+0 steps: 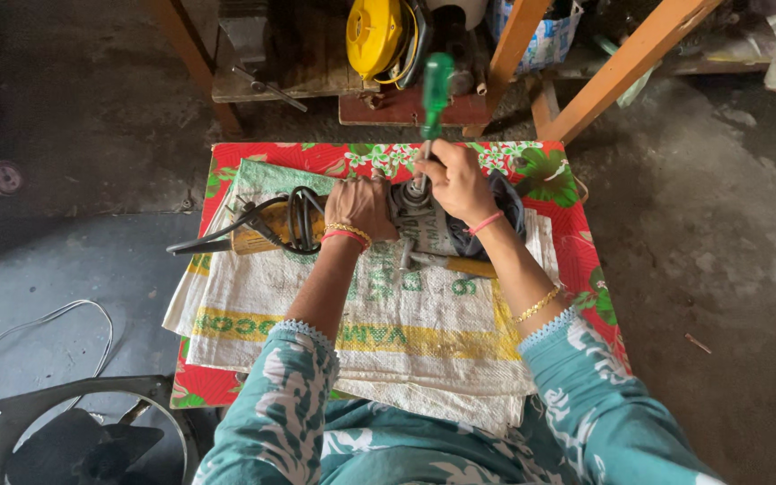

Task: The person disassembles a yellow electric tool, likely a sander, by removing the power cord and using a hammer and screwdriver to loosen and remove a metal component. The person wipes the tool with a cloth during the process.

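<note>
Unscrewing looks under way — right hand (456,184) clenched on the green screwdriver (435,90), tip in the grinder (316,224) on the desk (577,251); left hand (361,207) grasps the grinder. Next calls for steady turning — upright.

Right hand (456,184) gripping screwdriver (434,94) on grinder (316,224)

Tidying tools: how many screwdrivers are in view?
1: the green-handled screwdriver in the right hand, tip down on the power tool. Others may be hidden.
</note>
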Demonstrator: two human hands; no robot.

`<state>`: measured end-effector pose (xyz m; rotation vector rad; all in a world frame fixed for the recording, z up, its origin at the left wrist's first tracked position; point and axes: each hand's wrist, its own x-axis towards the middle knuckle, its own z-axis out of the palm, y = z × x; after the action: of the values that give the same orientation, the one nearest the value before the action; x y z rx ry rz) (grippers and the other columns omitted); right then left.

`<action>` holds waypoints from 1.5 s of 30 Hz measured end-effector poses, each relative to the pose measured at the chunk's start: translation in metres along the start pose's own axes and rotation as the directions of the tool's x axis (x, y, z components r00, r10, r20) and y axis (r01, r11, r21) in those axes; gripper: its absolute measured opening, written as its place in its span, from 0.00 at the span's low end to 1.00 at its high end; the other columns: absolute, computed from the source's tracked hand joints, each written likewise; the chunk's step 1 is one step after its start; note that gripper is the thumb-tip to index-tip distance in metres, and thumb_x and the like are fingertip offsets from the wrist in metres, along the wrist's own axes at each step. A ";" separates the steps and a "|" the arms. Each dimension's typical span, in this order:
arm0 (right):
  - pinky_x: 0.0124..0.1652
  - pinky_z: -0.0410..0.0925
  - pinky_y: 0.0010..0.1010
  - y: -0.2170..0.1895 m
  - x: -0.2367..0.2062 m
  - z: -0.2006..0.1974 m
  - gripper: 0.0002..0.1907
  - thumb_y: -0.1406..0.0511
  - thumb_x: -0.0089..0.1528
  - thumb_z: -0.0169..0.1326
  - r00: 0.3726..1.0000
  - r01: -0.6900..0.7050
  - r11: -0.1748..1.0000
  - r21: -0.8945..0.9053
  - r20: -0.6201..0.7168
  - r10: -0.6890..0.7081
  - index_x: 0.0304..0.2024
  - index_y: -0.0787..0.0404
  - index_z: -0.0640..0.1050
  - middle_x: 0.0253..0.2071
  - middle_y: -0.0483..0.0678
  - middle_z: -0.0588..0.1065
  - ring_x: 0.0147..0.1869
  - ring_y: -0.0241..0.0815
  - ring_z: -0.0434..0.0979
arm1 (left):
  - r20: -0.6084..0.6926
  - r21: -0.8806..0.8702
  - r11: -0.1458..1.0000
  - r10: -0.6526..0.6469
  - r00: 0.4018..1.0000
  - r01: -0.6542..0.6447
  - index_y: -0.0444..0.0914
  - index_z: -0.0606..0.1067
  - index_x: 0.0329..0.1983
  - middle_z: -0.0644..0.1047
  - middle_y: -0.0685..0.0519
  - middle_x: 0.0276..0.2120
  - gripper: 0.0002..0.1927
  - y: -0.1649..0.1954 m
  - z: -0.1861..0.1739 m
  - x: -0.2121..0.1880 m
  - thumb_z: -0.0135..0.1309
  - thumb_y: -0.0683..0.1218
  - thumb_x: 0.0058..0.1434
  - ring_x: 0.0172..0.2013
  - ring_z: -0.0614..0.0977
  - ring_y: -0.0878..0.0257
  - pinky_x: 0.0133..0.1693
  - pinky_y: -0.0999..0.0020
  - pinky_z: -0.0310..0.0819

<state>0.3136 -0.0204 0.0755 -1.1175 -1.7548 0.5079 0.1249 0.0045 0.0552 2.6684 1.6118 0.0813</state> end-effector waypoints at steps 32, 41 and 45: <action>0.28 0.67 0.33 -0.004 -0.004 0.008 0.06 0.68 0.64 0.61 0.995 -0.067 0.982 -0.175 -0.087 0.053 0.37 0.68 0.81 0.26 0.54 0.79 0.28 0.41 0.79 | -0.073 -0.013 1.000 0.016 0.997 -0.017 0.33 0.75 0.49 0.81 0.43 0.34 0.44 0.000 0.000 -0.003 0.71 0.62 0.32 0.37 0.84 0.50 0.41 0.59 0.77; 0.25 0.63 0.37 0.002 -0.001 0.017 0.14 0.66 0.64 0.63 0.986 0.041 0.963 -0.265 -0.143 -0.081 0.29 0.68 0.76 0.24 0.59 0.74 0.24 0.52 0.75 | 0.002 -0.013 1.000 0.011 1.000 -0.011 0.33 0.74 0.50 0.82 0.45 0.34 0.41 0.001 -0.003 -0.002 0.70 0.60 0.36 0.37 0.85 0.51 0.41 0.60 0.78; 0.23 0.62 0.38 0.006 -0.001 0.025 0.13 0.66 0.64 0.62 0.974 -0.017 0.967 -0.255 -0.224 -0.042 0.30 0.68 0.74 0.21 0.57 0.73 0.21 0.49 0.74 | 0.019 -0.020 1.000 -0.007 1.000 0.007 0.34 0.75 0.48 0.82 0.46 0.35 0.38 0.002 -0.002 -0.001 0.70 0.60 0.37 0.37 0.85 0.52 0.41 0.60 0.78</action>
<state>0.2946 -0.0150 0.0594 -1.2880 -1.6540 0.1377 0.1259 0.0027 0.0572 2.6409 1.6059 0.0720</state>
